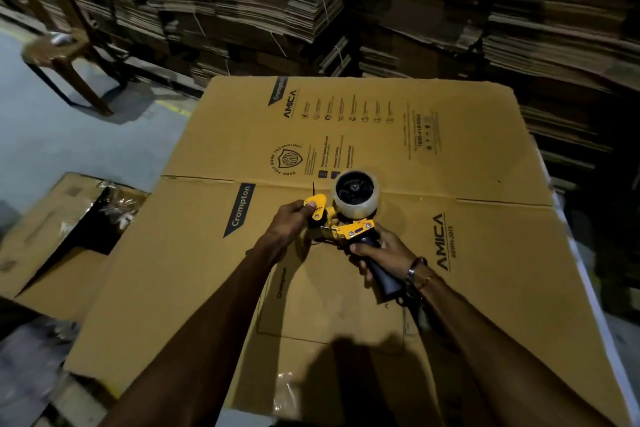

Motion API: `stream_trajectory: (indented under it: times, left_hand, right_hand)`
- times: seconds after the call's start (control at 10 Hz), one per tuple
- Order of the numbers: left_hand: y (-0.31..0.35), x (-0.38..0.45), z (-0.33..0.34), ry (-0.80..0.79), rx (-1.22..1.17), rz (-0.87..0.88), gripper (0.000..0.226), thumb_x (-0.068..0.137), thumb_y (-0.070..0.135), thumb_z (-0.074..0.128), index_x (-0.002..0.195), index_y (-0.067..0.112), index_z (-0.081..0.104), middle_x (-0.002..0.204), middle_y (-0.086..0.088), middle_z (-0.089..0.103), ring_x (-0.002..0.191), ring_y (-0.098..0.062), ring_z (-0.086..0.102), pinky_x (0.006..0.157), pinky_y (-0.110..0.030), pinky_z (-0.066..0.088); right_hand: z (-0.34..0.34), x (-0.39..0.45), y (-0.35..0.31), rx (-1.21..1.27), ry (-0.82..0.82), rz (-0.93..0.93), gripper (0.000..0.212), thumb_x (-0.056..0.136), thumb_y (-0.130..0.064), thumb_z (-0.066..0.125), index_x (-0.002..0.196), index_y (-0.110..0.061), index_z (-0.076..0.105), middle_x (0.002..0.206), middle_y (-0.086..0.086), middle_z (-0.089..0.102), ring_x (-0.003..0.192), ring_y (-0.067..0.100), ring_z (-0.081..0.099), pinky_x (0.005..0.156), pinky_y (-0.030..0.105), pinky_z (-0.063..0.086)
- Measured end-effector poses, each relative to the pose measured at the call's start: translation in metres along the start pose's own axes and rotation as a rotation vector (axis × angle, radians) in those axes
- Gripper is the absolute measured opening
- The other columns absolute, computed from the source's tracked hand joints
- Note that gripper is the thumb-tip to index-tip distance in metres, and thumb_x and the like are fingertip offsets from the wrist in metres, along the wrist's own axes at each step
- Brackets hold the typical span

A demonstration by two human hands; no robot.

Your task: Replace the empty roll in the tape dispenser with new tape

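A yellow tape dispenser [349, 229] with a dark handle is held just above a flattened brown carton [450, 156]. A roll of clear tape [356, 196] sits on its hub, at the far end. My right hand [377, 255] grips the dark handle. My left hand [292, 224] holds the yellow front guard of the dispenser, thumb pressed on its top. The fingers under the guard are hidden.
Tall stacks of bundled flat cardboard [311, 3] fill the back and right. A wooden chair [59, 45] stands at the far left on the grey floor. An open carton with plastic wrap [69, 229] lies to the left of the flat carton.
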State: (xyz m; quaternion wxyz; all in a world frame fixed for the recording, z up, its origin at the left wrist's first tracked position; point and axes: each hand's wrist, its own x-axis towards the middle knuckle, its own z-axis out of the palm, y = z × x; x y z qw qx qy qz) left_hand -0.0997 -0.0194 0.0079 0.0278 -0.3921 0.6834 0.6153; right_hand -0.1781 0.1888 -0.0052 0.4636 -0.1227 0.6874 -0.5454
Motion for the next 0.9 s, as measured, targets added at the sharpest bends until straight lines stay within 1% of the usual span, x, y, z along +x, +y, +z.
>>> stream_trajectory:
  times: [0.1,0.2,0.3,0.4,0.5,0.6,0.7,0.8,0.9]
  left_hand:
    - [-0.004,0.006,-0.001,-0.024,0.0,0.012,0.032,0.102,0.028,0.053,0.123,0.009,0.067,0.117,-0.011,0.07,0.11,-0.025,0.063,0.089,-0.031,0.043]
    - [-0.007,0.011,-0.001,-0.033,0.002,0.019,0.032,0.101,0.028,0.054,0.122,0.009,0.068,0.113,-0.01,0.072,0.107,-0.026,0.065,0.088,-0.032,0.047]
    - [-0.011,0.015,-0.002,-0.03,0.019,0.023,0.031,0.1,0.032,0.056,0.12,0.012,0.07,0.114,-0.01,0.072,0.108,-0.027,0.065,0.097,-0.041,0.05]
    - [-0.01,0.017,-0.001,-0.028,0.043,0.029,0.031,0.099,0.033,0.057,0.121,0.014,0.069,0.116,-0.011,0.071,0.108,-0.028,0.065,0.096,-0.049,0.053]
    - [-0.01,0.017,-0.002,-0.019,0.058,0.048,0.035,0.099,0.032,0.057,0.125,0.01,0.067,0.117,-0.014,0.07,0.103,-0.028,0.065,0.081,-0.04,0.057]
    - [-0.01,0.017,-0.003,-0.034,0.129,0.076,0.036,0.1,0.034,0.056,0.124,0.009,0.067,0.117,-0.015,0.07,0.095,-0.024,0.061,0.072,-0.03,0.047]
    - [-0.011,0.02,-0.003,-0.062,0.161,0.083,0.036,0.1,0.035,0.055,0.124,0.01,0.065,0.12,-0.016,0.068,0.097,-0.025,0.059,0.083,-0.036,0.048]
    - [-0.006,0.017,-0.005,-0.043,0.239,0.114,0.042,0.1,0.035,0.055,0.133,0.009,0.058,0.128,-0.016,0.063,0.105,-0.03,0.059,0.093,-0.044,0.052]
    - [0.003,0.016,-0.012,0.073,0.385,0.197,0.056,0.101,0.036,0.054,0.145,0.003,0.046,0.144,-0.019,0.052,0.129,-0.035,0.05,0.106,-0.045,0.044]
  right_hand:
    - [-0.003,0.008,0.004,-0.015,0.007,0.014,0.038,0.091,-0.01,0.069,0.126,-0.016,0.053,0.085,0.018,0.061,0.062,0.027,0.057,0.047,0.034,0.054]
    - [-0.001,0.011,0.007,-0.008,0.013,0.019,0.034,0.092,-0.007,0.068,0.121,-0.019,0.056,0.081,0.014,0.061,0.057,0.021,0.057,0.045,0.033,0.054]
    - [0.001,0.013,0.011,-0.024,0.05,0.025,0.031,0.092,-0.008,0.069,0.117,-0.023,0.058,0.077,0.011,0.063,0.052,0.021,0.057,0.046,0.035,0.056]
    - [0.002,0.015,0.015,-0.12,0.111,-0.004,0.035,0.09,-0.015,0.072,0.121,-0.023,0.059,0.097,0.007,0.071,0.057,0.03,0.062,0.053,0.045,0.06]
    - [0.003,0.014,0.016,-0.229,0.187,-0.05,0.037,0.088,-0.02,0.074,0.122,-0.024,0.06,0.11,-0.005,0.069,0.054,0.031,0.068,0.052,0.042,0.06]
    - [0.007,0.012,0.014,-0.305,0.252,-0.041,0.04,0.086,-0.028,0.076,0.123,-0.026,0.062,0.112,-0.008,0.069,0.068,0.03,0.074,0.059,0.043,0.062]
    - [0.008,0.012,0.016,-0.462,0.319,-0.038,0.047,0.083,-0.042,0.075,0.126,-0.029,0.062,0.117,-0.002,0.071,0.105,0.025,0.068,0.088,0.041,0.056]
    - [0.008,0.005,0.008,-0.575,0.358,-0.036,0.05,0.088,-0.038,0.07,0.135,-0.025,0.057,0.122,0.004,0.069,0.114,0.027,0.063,0.091,0.033,0.05]
    - [0.004,-0.002,-0.003,-0.631,0.474,-0.045,0.048,0.094,-0.03,0.061,0.141,-0.02,0.053,0.121,0.006,0.066,0.112,0.029,0.061,0.089,0.032,0.048]
